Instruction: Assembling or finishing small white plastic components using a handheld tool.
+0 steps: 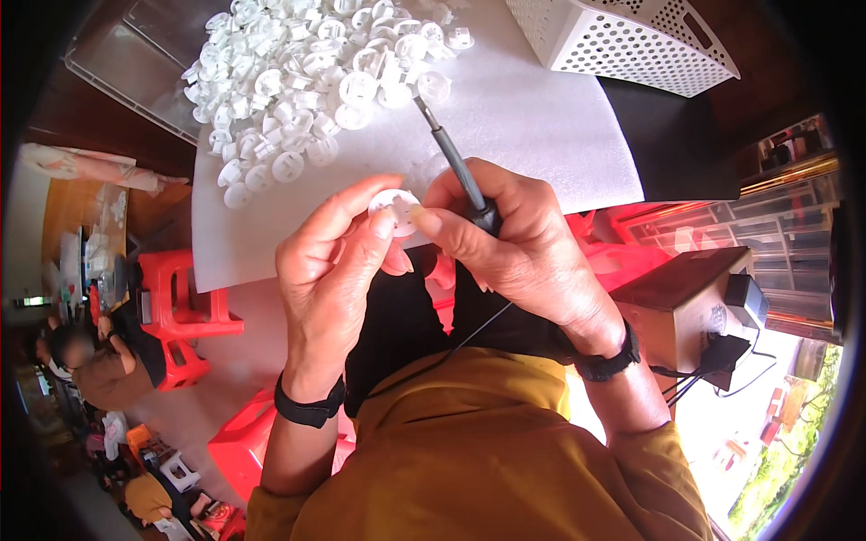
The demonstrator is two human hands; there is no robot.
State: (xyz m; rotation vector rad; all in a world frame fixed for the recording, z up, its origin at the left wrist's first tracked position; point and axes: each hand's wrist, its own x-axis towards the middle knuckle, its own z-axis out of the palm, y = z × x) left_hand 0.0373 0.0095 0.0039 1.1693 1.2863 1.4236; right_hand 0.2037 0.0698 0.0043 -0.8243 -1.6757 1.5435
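In front of my chest, my left hand (pixel 329 248) pinches a small round white plastic piece (pixel 391 209) between thumb and fingers. The thumb of my right hand (pixel 528 243) touches the right edge of that piece. Gripped in the same right hand is a dark pen-shaped tool (pixel 456 162) with a slim metal tip, much like a soldering iron; it points up and left, away from the piece. A thin black cord runs down from near the right hand across my lap. Beyond my hands, a heap of similar white plastic pieces (pixel 298 81) covers the table's far left part.
The heap lies on a white-covered table (pixel 577 144). A perforated white basket (pixel 631 50) stands far right. A box with cables (pixel 681 307) is right of my arm. Red stools (pixel 180 307) stand at left, where a person (pixel 104 374) sits. Clear plastic drawers (pixel 758 234) line the right.
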